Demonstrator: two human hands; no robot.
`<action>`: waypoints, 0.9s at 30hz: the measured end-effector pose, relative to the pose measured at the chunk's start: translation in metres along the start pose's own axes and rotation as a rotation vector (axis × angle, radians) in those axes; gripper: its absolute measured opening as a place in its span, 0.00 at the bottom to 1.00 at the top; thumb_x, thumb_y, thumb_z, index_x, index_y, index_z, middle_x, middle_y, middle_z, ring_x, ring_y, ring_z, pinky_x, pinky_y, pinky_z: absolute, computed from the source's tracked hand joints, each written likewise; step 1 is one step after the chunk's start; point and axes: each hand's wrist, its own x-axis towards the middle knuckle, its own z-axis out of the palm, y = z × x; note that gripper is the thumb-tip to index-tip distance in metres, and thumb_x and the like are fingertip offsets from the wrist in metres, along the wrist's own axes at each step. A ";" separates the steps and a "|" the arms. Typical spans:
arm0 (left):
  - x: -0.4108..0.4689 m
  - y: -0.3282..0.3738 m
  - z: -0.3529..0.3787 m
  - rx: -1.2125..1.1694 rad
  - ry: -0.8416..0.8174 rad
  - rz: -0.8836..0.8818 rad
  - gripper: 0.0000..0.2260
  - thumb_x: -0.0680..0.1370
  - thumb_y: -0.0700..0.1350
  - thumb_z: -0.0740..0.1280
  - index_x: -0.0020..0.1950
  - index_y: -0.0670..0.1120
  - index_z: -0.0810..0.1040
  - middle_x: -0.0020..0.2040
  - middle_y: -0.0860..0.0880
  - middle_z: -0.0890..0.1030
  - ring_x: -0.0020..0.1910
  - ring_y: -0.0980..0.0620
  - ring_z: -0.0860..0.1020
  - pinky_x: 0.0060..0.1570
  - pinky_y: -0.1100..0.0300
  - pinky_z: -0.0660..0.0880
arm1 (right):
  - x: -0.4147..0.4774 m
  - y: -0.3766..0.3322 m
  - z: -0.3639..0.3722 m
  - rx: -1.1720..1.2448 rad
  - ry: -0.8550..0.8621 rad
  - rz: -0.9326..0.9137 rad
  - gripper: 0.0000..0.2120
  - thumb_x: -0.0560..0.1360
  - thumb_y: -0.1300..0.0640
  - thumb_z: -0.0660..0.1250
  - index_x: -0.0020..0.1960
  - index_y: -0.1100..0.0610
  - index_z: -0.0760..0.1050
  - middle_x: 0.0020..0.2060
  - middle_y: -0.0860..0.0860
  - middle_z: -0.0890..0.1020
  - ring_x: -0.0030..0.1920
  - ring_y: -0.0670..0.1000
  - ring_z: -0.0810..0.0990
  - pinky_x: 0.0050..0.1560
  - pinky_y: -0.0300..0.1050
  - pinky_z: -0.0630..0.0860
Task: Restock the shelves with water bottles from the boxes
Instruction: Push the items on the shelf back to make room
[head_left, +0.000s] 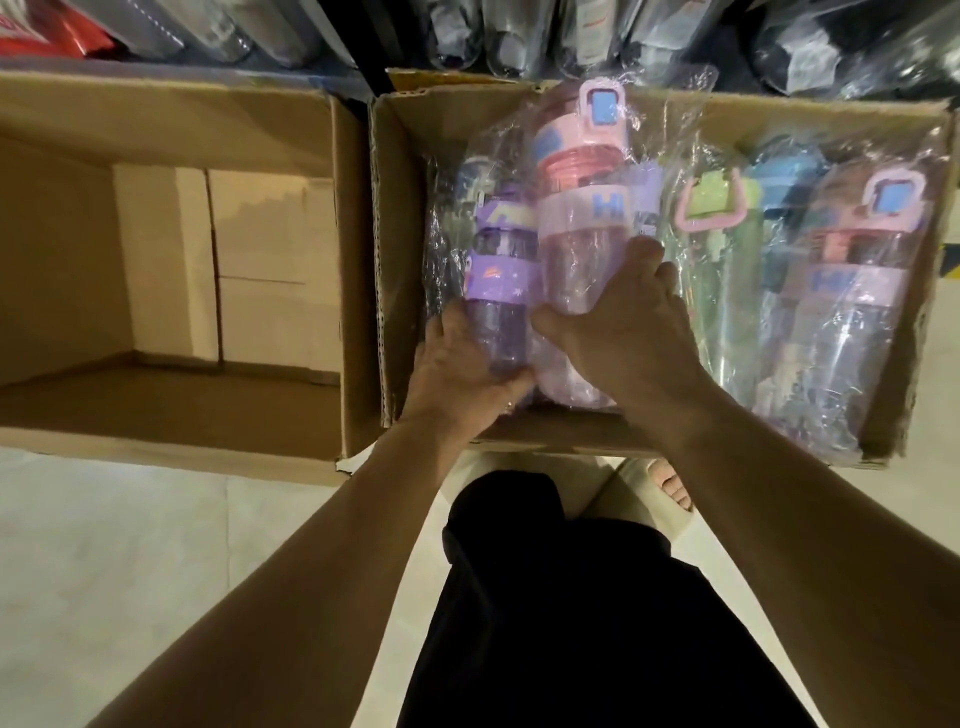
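Note:
An open cardboard box (400, 249) on the floor holds several plastic-wrapped water bottles. My left hand (462, 364) grips the lower end of a purple bottle (498, 270) at the box's left side. My right hand (628, 332) grips a pink bottle (576, 218) with a pink lid and blue button, thumb on its left side and fingers over its right. That pink bottle is tilted up above the others. A green bottle (711, 223), a blue-lidded one (784, 176) and another pink-lidded one (852, 291) lie to the right in the box.
A second cardboard box (171, 130) stands open to the left, with white cartons (260, 260) at its bottom. Shelves along the top hold wrapped dark bottles (831, 47). My dark trousers (571, 597) and a sandalled foot (670, 488) are below on pale floor tiles.

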 end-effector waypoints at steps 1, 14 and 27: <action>0.001 0.000 -0.002 -0.043 -0.017 -0.015 0.44 0.71 0.59 0.79 0.79 0.50 0.60 0.72 0.50 0.69 0.74 0.49 0.66 0.74 0.48 0.66 | -0.001 0.002 -0.003 0.022 -0.003 -0.006 0.46 0.68 0.40 0.78 0.75 0.54 0.55 0.65 0.53 0.68 0.67 0.61 0.70 0.65 0.58 0.72; -0.069 0.052 -0.068 -0.667 -0.196 -0.240 0.14 0.71 0.40 0.78 0.54 0.52 0.84 0.48 0.50 0.87 0.47 0.50 0.84 0.44 0.59 0.79 | -0.064 0.024 -0.091 0.230 0.009 0.021 0.36 0.66 0.43 0.79 0.67 0.45 0.63 0.50 0.42 0.76 0.47 0.45 0.81 0.36 0.39 0.80; -0.324 0.202 -0.262 -0.758 -0.138 0.194 0.33 0.66 0.42 0.79 0.69 0.55 0.74 0.61 0.49 0.83 0.61 0.49 0.82 0.61 0.42 0.80 | -0.308 -0.094 -0.320 0.639 0.072 -0.359 0.29 0.71 0.69 0.77 0.66 0.54 0.67 0.54 0.45 0.80 0.49 0.36 0.82 0.49 0.36 0.79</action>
